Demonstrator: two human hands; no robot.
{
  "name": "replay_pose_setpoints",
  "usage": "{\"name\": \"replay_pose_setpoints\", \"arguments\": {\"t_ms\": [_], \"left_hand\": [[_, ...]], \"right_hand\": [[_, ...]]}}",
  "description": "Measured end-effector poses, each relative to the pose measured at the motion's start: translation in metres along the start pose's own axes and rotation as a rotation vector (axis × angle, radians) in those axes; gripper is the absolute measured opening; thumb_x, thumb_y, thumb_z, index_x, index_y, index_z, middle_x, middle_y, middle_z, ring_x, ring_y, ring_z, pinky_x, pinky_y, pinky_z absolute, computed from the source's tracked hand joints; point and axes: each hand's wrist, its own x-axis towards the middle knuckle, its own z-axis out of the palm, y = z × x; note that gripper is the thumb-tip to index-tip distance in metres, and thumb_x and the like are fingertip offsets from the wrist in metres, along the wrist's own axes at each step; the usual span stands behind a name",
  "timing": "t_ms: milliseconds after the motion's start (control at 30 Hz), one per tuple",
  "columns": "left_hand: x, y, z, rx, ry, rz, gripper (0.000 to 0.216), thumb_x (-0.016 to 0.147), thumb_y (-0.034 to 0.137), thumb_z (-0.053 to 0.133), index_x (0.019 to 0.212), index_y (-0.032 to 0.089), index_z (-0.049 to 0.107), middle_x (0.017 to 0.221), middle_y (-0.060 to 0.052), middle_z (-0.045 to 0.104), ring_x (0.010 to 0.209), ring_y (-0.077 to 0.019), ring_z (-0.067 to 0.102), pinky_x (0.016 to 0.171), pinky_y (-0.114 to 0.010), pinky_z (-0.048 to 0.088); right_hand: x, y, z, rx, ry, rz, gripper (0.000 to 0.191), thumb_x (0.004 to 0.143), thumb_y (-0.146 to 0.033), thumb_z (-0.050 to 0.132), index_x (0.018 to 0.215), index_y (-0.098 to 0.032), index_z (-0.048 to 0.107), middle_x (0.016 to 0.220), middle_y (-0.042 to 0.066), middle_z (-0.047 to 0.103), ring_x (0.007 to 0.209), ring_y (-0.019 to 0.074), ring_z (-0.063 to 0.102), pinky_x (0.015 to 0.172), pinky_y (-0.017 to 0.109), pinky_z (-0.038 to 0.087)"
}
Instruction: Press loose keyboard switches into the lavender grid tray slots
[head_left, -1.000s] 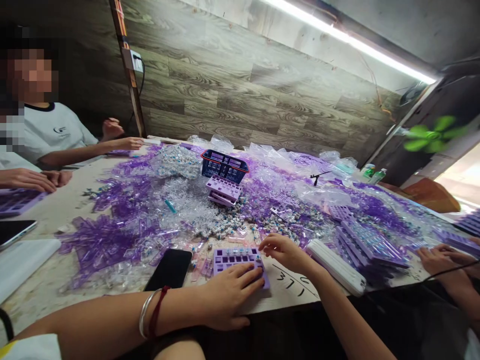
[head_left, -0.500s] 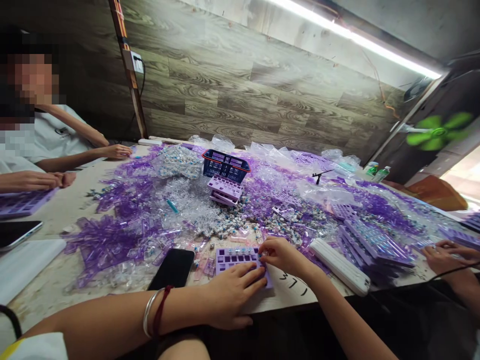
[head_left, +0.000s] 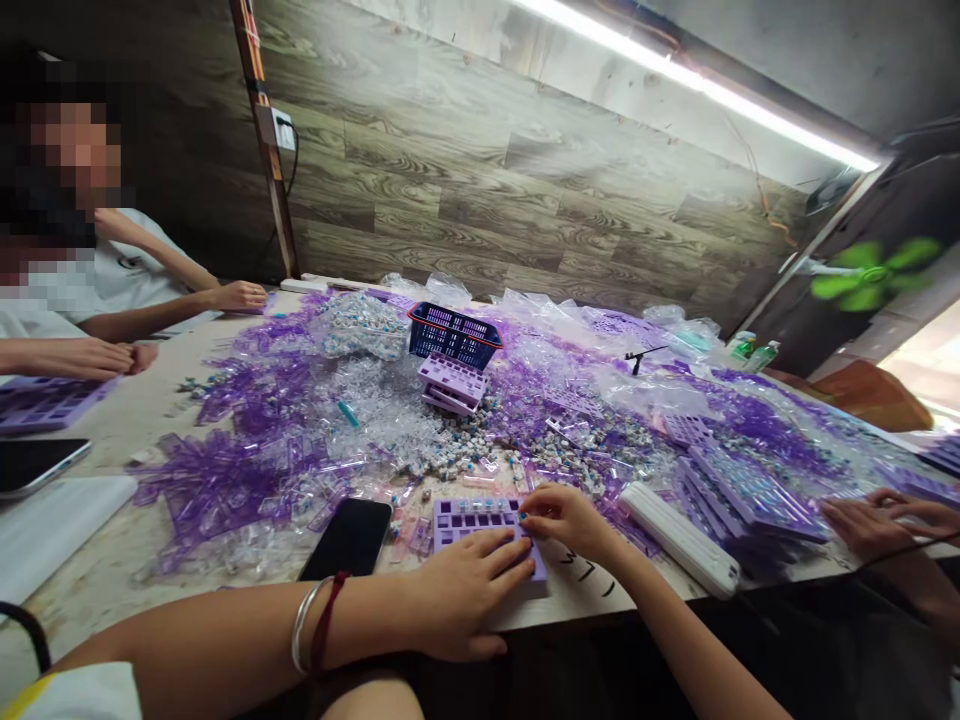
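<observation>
A light purple tray with square slots (head_left: 442, 540) lies at the table's front edge. Clear plastic pieces (head_left: 484, 505) sit in a row along its far side. My left hand (head_left: 469, 592) rests on the near part of the tray, fingers stretched out, covering much of it. At the tray's far right corner, the thumb and forefinger of my right hand (head_left: 562, 522) are pinched together. Whatever is between those fingertips is too small to name. A black phone (head_left: 346, 538) lies to the left of the tray.
Heaps of purple clear pieces (head_left: 217, 475) and small white-and-blue parts (head_left: 457, 440) cover the table. Behind them stand a dark basket (head_left: 454, 335) and stacked purple trays (head_left: 454, 385). To the right are a white power strip (head_left: 679, 540) and more trays (head_left: 750, 495). Co-workers' hands show at both sides.
The view has shifted slightly. My right hand stays at the tray's corner with its fingers still pinched, and my left hand has stayed in place. At far right, a co-worker's hand has moved left.
</observation>
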Motion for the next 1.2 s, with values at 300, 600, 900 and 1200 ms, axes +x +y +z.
{"name": "replay_pose_setpoints", "arguments": {"t_ms": [300, 600, 900, 1200], "left_hand": [[0.000, 0.001, -0.005, -0.033, -0.028, -0.001, 0.082, 0.082, 0.050, 0.051, 0.146, 0.011, 0.019, 0.150, -0.016, 0.025, 0.137, -0.0340, 0.023, 0.113, -0.045, 0.024], [0.000, 0.001, -0.005, -0.058, -0.030, -0.009, 0.082, 0.082, 0.049, 0.052, 0.146, 0.011, 0.019, 0.150, -0.016, 0.026, 0.138, -0.0333, 0.021, 0.114, -0.045, 0.021], [0.000, 0.000, -0.004, -0.052, -0.039, -0.004, 0.083, 0.082, 0.049, 0.052, 0.146, 0.009, 0.018, 0.150, -0.017, 0.026, 0.138, -0.0338, 0.022, 0.114, -0.045, 0.022], [0.001, 0.000, -0.004, -0.062, -0.041, -0.013, 0.082, 0.082, 0.049, 0.051, 0.146, 0.011, 0.018, 0.150, -0.015, 0.025, 0.139, -0.0327, 0.020, 0.114, -0.044, 0.021]], "right_hand": [[-0.004, -0.010, -0.016, 0.067, 0.055, -0.045, 0.024, 0.077, -0.033, 0.065, 0.091, -0.016, 0.071, 0.090, 0.007, 0.062, 0.077, 0.0157, 0.061, 0.064, 0.025, 0.052], [-0.005, -0.017, -0.014, -0.108, 0.026, -0.184, 0.022, 0.080, -0.021, 0.059, 0.099, -0.017, 0.067, 0.088, 0.006, 0.068, 0.073, 0.0151, 0.063, 0.069, 0.028, 0.053], [-0.003, -0.015, -0.010, -0.158, 0.009, -0.207, 0.021, 0.075, -0.009, 0.058, 0.090, -0.017, 0.070, 0.082, 0.006, 0.070, 0.069, 0.0141, 0.064, 0.065, 0.024, 0.052], [-0.002, -0.014, -0.008, -0.158, 0.008, -0.210, 0.019, 0.076, -0.010, 0.059, 0.089, -0.017, 0.071, 0.080, 0.005, 0.070, 0.067, 0.0139, 0.064, 0.063, 0.024, 0.052]]}}
